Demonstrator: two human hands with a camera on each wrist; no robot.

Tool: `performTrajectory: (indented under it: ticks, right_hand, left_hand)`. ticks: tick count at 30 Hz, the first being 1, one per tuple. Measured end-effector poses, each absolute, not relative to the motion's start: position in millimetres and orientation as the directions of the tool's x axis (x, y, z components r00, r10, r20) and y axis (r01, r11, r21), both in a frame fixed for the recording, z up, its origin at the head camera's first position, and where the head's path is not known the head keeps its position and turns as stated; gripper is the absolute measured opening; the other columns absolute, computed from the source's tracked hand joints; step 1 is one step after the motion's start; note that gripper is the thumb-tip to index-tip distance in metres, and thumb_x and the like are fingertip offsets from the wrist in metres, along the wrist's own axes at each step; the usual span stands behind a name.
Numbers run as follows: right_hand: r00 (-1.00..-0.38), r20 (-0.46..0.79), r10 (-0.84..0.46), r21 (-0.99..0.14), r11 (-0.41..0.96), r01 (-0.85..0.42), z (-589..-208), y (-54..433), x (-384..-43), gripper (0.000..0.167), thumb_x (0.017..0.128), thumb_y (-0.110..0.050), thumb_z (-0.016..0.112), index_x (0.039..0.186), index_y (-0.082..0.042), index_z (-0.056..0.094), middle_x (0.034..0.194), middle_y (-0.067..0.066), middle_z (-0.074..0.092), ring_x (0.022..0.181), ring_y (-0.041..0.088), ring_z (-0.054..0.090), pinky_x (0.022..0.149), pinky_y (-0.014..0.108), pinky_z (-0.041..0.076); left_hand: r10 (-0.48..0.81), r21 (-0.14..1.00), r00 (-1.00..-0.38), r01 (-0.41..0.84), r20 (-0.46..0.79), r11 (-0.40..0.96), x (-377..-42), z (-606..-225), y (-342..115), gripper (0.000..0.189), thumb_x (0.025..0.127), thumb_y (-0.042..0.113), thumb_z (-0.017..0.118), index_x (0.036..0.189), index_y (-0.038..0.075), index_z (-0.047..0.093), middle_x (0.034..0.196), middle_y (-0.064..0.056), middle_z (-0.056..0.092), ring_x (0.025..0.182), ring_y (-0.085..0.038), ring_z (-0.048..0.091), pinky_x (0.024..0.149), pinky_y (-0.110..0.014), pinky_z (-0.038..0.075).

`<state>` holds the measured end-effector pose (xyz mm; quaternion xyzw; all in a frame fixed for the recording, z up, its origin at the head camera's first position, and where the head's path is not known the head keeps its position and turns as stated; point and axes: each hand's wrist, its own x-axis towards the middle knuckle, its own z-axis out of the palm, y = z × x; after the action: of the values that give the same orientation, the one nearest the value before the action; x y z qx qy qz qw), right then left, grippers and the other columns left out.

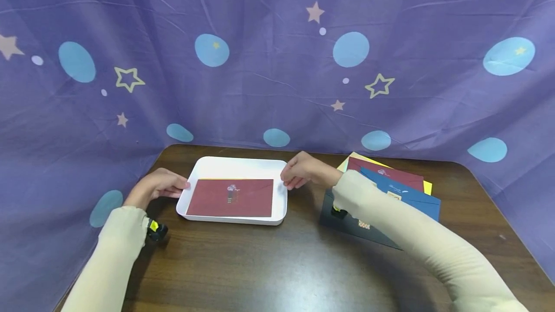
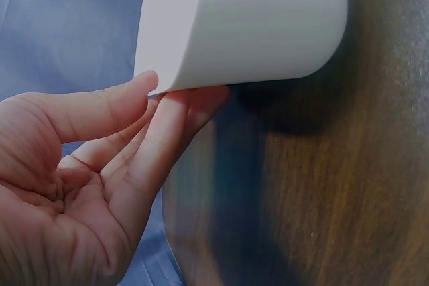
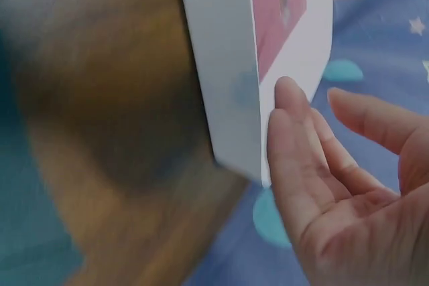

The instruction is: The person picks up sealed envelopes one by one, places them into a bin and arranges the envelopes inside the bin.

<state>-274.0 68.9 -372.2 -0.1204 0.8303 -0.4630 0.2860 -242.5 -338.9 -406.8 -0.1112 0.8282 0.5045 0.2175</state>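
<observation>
A white shallow tray (image 1: 243,167) lies before me at the table's left half, with a maroon envelope (image 1: 256,199) flat inside it. A thin yellow edge shows behind that envelope. My left hand (image 1: 164,182) pinches the tray's left end; in the left wrist view the thumb (image 2: 127,102) is on the rim and the fingers lie beneath it. At the tray's right end is my right hand (image 1: 299,171). Its fingers (image 3: 291,145) overlap the rim in the right wrist view, loosely extended, with the thumb (image 3: 369,115) held apart from them.
Right of the tray, partly under my right forearm, lies an overlapping pile of envelopes: a blue one (image 1: 416,203), a maroon one (image 1: 407,180), a dark one (image 1: 377,236) and yellow ones behind. A purple patterned curtain (image 1: 269,85) hangs along the brown table's (image 1: 243,264) back edge.
</observation>
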Motion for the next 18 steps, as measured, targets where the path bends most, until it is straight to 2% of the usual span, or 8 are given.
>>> performTrajectory:
  ticks: [9, 14, 18]
  right_hand:
    - [-0.828, -0.349, -0.439, -0.722, 0.689, -0.06, -357.8, 123.1, -280.0, 0.021, 0.094, -0.011, 0.071, 0.11, 0.001, 0.073, 0.095, 0.012, 0.078, 0.087, 0.025, 0.077, 0.087, 0.045, 0.062]
    - [-0.832, -0.341, -0.437, -0.699, 0.71, -0.086, -362.4, 148.8, -280.9, 0.025, 0.093, -0.01, 0.071, 0.114, 0.005, 0.07, 0.096, 0.014, 0.077, 0.085, 0.025, 0.076, 0.086, 0.047, 0.062]
    - [-0.835, -0.341, -0.431, -0.697, 0.712, -0.083, -369.6, 164.4, -281.3, 0.029, 0.093, -0.009, 0.072, 0.116, 0.008, 0.069, 0.096, 0.015, 0.077, 0.085, 0.026, 0.075, 0.08, 0.045, 0.062]
  left_hand:
    - [0.029, 0.777, -0.876, -0.41, -0.481, 0.478, -239.8, -402.4, -338.5, 0.041, 0.094, 0.005, 0.067, 0.124, -0.021, 0.058, 0.076, 0.005, 0.071, 0.071, -0.004, 0.068, 0.069, -0.022, 0.063]
    - [0.032, 0.78, -0.877, -0.41, -0.48, 0.474, -240.2, -401.9, -337.1, 0.04, 0.094, 0.004, 0.066, 0.124, -0.021, 0.059, 0.076, 0.006, 0.071, 0.071, -0.004, 0.068, 0.069, -0.022, 0.062]
    - [0.029, 0.777, -0.873, -0.417, -0.486, 0.472, -240.4, -401.6, -336.6, 0.038, 0.094, 0.004, 0.066, 0.123, -0.021, 0.059, 0.076, 0.005, 0.071, 0.071, -0.004, 0.067, 0.068, -0.022, 0.062]
